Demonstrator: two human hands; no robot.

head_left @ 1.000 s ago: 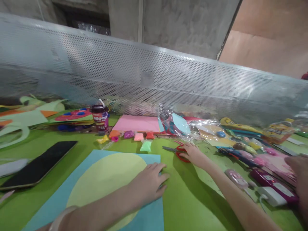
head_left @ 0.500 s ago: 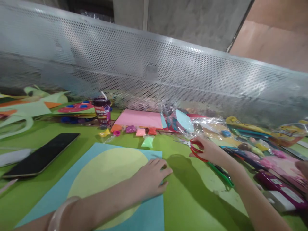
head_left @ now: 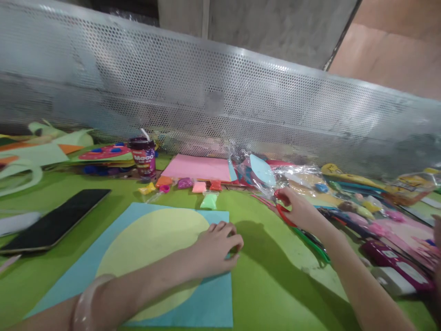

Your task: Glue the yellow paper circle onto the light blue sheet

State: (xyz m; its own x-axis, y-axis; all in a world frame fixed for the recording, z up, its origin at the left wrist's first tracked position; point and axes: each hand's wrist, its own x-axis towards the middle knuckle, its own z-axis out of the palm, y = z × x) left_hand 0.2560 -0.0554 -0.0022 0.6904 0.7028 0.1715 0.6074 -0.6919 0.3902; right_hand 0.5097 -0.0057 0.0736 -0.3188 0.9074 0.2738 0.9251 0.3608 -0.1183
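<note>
My left hand [head_left: 218, 246] rests on the right part of a blue sheet of paper [head_left: 215, 303]. Its fingers are loosely curved, with a gap between thumb and forefinger. On the sheet lies a large pale yellow paper circle [head_left: 151, 248], partly covered by my left forearm. My right hand [head_left: 299, 209] is closed around the red handles of a pair of scissors [head_left: 285, 216], held a little above the green table to the right of the sheet. Their blades point left and look blurred. A green-handled tool [head_left: 315, 246] lies just below my right wrist, partly hidden.
Small coloured clay packets [head_left: 199, 186] lie beyond the sheet, before pink paper [head_left: 200, 168] and a drink cup [head_left: 143, 158]. A black phone [head_left: 58, 220] lies left. Craft supplies and a purple device [head_left: 396, 262] crowd the right, where another person's hand [head_left: 437, 239] shows. A perforated metal panel [head_left: 213, 101] stands behind.
My right hand has picked up the red scissors from the table and drawn them right, exposing the green-handled tool. My left hand stays on the sheet, its fingers slightly more curled.
</note>
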